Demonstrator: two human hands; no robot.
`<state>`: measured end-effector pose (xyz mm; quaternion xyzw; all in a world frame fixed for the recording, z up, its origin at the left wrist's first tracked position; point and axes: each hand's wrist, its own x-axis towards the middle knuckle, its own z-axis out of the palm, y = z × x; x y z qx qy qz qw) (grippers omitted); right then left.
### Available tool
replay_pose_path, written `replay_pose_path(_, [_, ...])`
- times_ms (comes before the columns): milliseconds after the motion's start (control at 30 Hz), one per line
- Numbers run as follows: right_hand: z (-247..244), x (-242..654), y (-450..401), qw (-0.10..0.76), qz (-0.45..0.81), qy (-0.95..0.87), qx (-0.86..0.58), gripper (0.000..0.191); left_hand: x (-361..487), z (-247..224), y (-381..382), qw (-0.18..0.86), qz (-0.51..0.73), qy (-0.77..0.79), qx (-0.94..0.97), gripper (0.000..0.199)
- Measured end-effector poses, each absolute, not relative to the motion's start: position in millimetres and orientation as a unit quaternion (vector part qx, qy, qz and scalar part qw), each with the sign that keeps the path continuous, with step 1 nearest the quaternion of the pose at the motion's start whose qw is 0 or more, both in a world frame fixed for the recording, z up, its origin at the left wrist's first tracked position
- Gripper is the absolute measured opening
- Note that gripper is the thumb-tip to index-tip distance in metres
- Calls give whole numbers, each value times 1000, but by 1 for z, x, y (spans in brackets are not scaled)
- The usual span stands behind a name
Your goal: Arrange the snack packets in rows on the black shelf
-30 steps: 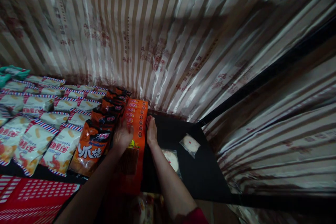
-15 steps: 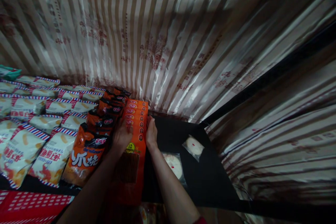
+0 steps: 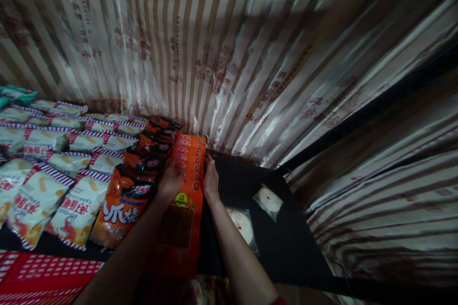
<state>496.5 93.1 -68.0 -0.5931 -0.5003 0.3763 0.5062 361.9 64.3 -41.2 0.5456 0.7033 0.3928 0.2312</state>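
A row of overlapping orange packets (image 3: 191, 195) lies on the black shelf, the front one showing brown sticks through a window. My left hand (image 3: 171, 180) is at the left edge of these packets, its fingers curled against them. On their right edge rests my right hand (image 3: 211, 178), fingers close together and pointing away from me. The packets are held between both hands. Black-and-orange snack bags (image 3: 121, 205) stand in a row directly left of my left hand.
White snack bags (image 3: 73, 205) fill the left side. Two round white items in clear wrappers (image 3: 269, 198) lie on the black shelf (image 3: 286, 243) at the right. A red basket (image 3: 50, 271) is at the lower left. Striped sheeting (image 3: 200, 57) hangs behind.
The whole view has shifted slightly, so everything appears a little farther right. Both hands keep about the same place on the orange packets.
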Motion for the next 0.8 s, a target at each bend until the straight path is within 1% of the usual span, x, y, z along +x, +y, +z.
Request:
replay_pose_path(100, [-65, 496, 91, 491, 362, -516, -601, 66, 363, -42, 65, 220, 361, 710, 563, 32])
replay_pose_path(400, [-64, 496, 92, 473, 368, -522, -607, 67, 367, -38, 59, 190, 327, 740, 555, 42])
replay_pose_path(633, [-66, 494, 94, 463, 362, -542, -601, 71, 376, -46, 51, 82, 271, 736, 615, 50])
replay_pose_path(800, [-66, 498, 97, 481, 385, -517, -594, 72, 383, -46, 42, 31, 235, 719, 654, 54])
